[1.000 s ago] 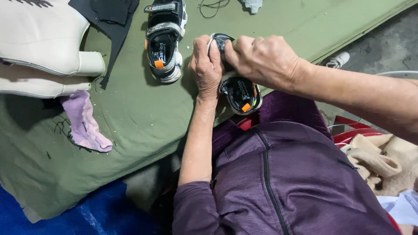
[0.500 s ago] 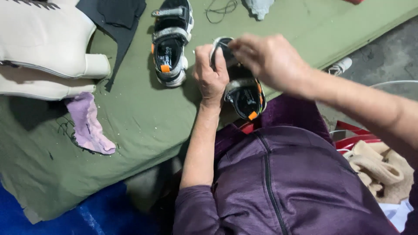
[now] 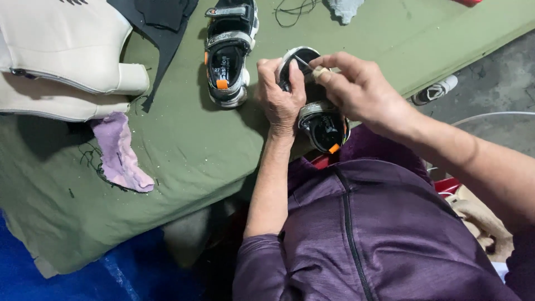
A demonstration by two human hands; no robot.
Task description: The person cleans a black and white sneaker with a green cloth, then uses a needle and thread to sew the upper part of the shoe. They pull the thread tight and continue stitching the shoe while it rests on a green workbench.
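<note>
Looks like a small shoemaking workshop: green-covered bench [image 3: 189, 150], second sandal [image 3: 228, 53], cream leather pieces [image 3: 61, 50], loose thread [image 3: 295, 8] beyond the grip.

toe of held sandal [image 3: 320, 120] hidden behind left hand [image 3: 281, 100], thin tool at right hand [image 3: 356, 89] fingertips too small to tell, cream bag [image 3: 61, 56] cut off at left edge, second sandal [image 3: 228, 53] clipped at top edge
</note>
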